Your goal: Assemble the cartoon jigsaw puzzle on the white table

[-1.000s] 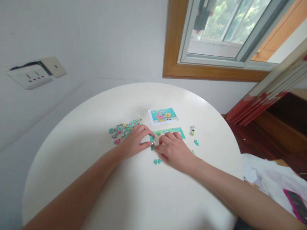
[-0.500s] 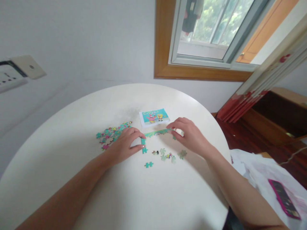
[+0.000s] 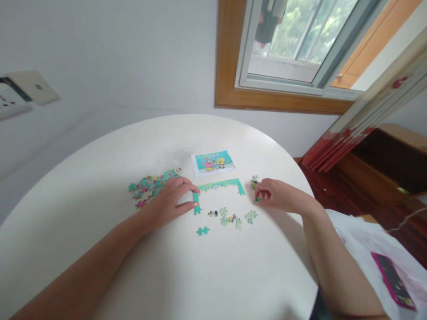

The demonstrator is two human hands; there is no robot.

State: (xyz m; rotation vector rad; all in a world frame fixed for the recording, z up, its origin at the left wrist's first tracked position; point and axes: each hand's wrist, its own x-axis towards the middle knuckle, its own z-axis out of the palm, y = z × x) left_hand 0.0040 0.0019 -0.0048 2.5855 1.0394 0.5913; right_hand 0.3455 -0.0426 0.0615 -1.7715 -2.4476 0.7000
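A person works on a jigsaw at a round white worktop (image 3: 187,280), the near edge and both forearms running out of the picture. The left hand (image 3: 173,198) lies spread, thumb and forefinger apart, their tips touching the left side of a partly joined teal border (image 3: 218,184); the hand covers part of that side and the near edge of a heap of loose pieces (image 3: 148,189). The right hand (image 3: 276,195) is curled, its fingertips drawn in at a small teal piece (image 3: 257,200) right of the border. The fingers mask most of that piece, and whether they grip it or merely touch it cannot be told. Just beyond them lies a small cluster of pieces (image 3: 254,180), too small to make out singly.

The border shows a top row and two sides, the right shorter than the left. Above it rests a printed picture (image 3: 213,162) of a pink and a yellow cartoon figure, its lettering unreadable. Below are scattered pale pieces (image 3: 239,225) and a teal pair (image 3: 203,231). At left, a wall socket (image 3: 11,100) is cut off by the frame; at lower right lies a pink-edged phone (image 3: 393,280).
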